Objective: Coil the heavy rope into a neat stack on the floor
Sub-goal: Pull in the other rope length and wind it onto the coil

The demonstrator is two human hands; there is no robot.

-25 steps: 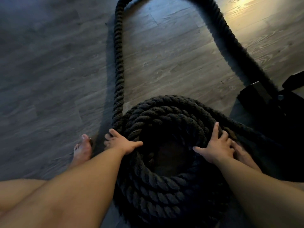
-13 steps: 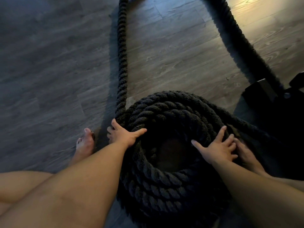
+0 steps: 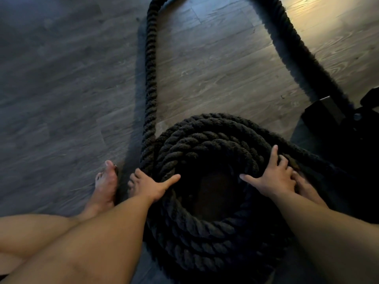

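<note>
A thick black twisted rope lies coiled in a round stack [image 3: 205,238] of several turns on the wood floor [image 3: 61,99]. One loose length [image 3: 150,68] runs from the coil's left side straight away from me, loops at the top edge and comes back down the right [image 3: 291,44]. My left hand [image 3: 149,186] rests flat on the coil's left rim, fingers spread, thumb pointing inward. My right hand [image 3: 274,177] lies spread on the right rim, thumb over the hollow centre. Neither hand is closed around the rope.
My bare left foot [image 3: 105,183] stands just left of the coil; my right foot [image 3: 305,189] shows behind the right hand. A dark metal frame base [image 3: 328,115] with a bolt sits at the right, where the far rope length ends.
Both hands have stayed on the coil's rims, shifting only slightly. The view has tilted a little, so the coil sits a bit higher in frame.
</note>
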